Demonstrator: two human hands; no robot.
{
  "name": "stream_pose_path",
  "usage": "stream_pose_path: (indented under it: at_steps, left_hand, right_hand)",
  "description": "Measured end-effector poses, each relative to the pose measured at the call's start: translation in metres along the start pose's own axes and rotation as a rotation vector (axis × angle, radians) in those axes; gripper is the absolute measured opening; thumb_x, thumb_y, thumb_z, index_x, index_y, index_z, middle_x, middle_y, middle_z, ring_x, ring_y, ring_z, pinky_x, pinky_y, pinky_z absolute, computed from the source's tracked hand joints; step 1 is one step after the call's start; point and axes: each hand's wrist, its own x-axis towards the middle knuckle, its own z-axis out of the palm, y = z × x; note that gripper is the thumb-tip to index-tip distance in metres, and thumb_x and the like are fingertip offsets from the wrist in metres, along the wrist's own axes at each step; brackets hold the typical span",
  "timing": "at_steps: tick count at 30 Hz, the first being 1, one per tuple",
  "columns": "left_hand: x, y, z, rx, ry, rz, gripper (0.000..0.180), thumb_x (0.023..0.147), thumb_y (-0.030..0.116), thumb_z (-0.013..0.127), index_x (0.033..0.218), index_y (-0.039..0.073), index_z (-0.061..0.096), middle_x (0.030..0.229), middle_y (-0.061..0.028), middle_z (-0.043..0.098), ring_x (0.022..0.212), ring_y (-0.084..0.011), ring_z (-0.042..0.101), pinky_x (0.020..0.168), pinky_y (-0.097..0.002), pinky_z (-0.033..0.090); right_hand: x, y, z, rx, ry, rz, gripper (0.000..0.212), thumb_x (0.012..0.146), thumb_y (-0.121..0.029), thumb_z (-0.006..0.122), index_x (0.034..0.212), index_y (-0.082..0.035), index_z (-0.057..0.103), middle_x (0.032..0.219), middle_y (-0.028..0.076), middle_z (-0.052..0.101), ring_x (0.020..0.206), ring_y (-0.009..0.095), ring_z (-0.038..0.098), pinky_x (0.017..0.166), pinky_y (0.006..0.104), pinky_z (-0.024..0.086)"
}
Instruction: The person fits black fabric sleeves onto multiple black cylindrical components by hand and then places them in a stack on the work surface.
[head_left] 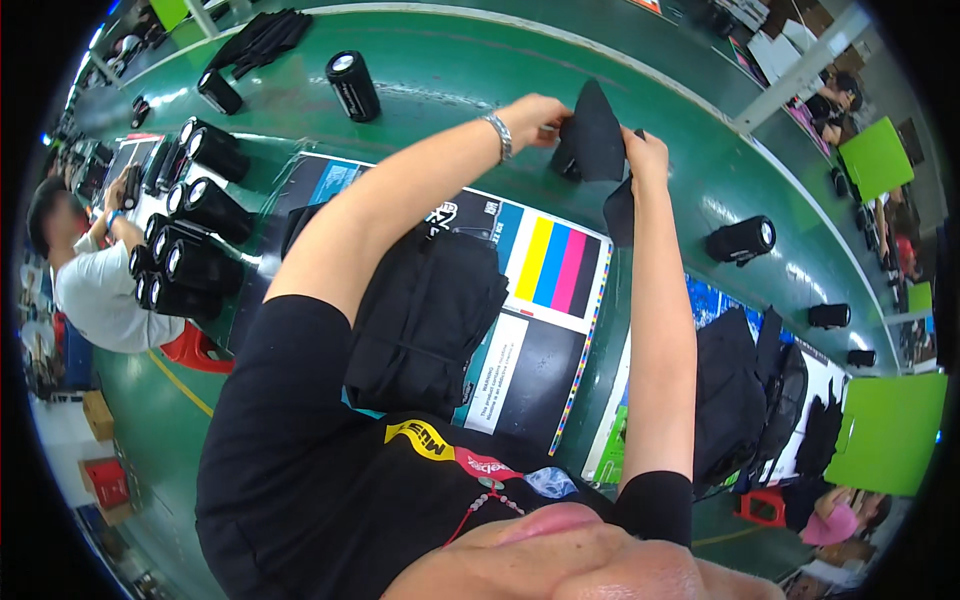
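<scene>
Out over the green table, both arms stretch forward to a piece of black fabric (595, 135). My left hand (540, 118) is closed with its fingers pinched at the fabric's left edge. On the other side, my right hand (645, 158) grips it, and a dark flap (620, 212) hangs below that hand. Behind the fabric's lower left, a dark object is mostly hidden; I cannot tell its kind. Nearer to me, a folded stack of black fabric (425, 320) lies on a printed sheet (535, 360) with colour bars.
Several black cylinders like portable speakers (215, 208) stand grouped at the left; others (353, 86) (740, 240) are spread along the table. More black fabric (262, 42) lies far left, and another pile (730, 390) at right. A co-worker (105, 285) sits at left near a red stool (195, 350).
</scene>
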Motion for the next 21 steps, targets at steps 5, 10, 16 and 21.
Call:
stream_pose_path:
  at_steps: [5,10,16,21]
  left_hand:
    - [0.005,0.013,0.018,0.029,-0.118,0.078,0.029,0.09,0.03,0.06,0.099,0.003,0.059,0.101,-0.0075,0.063,0.087,-0.0214,0.061,0.083,-0.0378,0.049]
    - [0.015,0.0,0.05,-0.23,-0.167,0.047,0.027,0.091,0.027,0.057,0.102,0.003,0.06,0.095,-0.0065,0.065,0.083,-0.0161,0.062,0.081,-0.0304,0.049]
    - [0.054,-0.059,0.066,0.153,-0.088,0.203,0.032,0.086,0.027,0.06,0.089,-0.005,0.064,0.089,-0.014,0.067,0.085,-0.0221,0.064,0.073,-0.035,0.048]
    - [0.121,-0.091,0.005,0.957,0.354,0.863,0.04,0.087,0.035,0.055,0.1,-0.001,0.067,0.12,-0.0165,0.059,0.115,-0.0333,0.052,0.099,-0.0408,0.038]
  right_hand:
    - [0.001,-0.009,-0.005,-0.26,-0.05,-0.009,0.027,0.073,-0.027,0.069,0.08,-0.002,0.071,0.077,0.012,0.068,0.074,0.023,0.064,0.068,0.0353,0.047]
    - [-0.01,-0.012,-0.023,-0.086,-0.036,0.103,0.025,0.074,-0.022,0.067,0.069,0.003,0.066,0.065,0.008,0.064,0.061,0.016,0.058,0.06,0.0309,0.044]
    - [-0.01,0.031,-0.044,-0.108,-0.018,0.102,0.019,0.075,-0.019,0.059,0.066,-0.002,0.061,0.059,0.003,0.053,0.052,0.013,0.047,0.051,0.0295,0.035]
    - [-0.005,0.047,-0.005,-0.259,-0.016,-0.039,0.025,0.071,-0.023,0.058,0.071,0.001,0.066,0.063,0.013,0.064,0.067,0.032,0.063,0.066,0.0375,0.047]
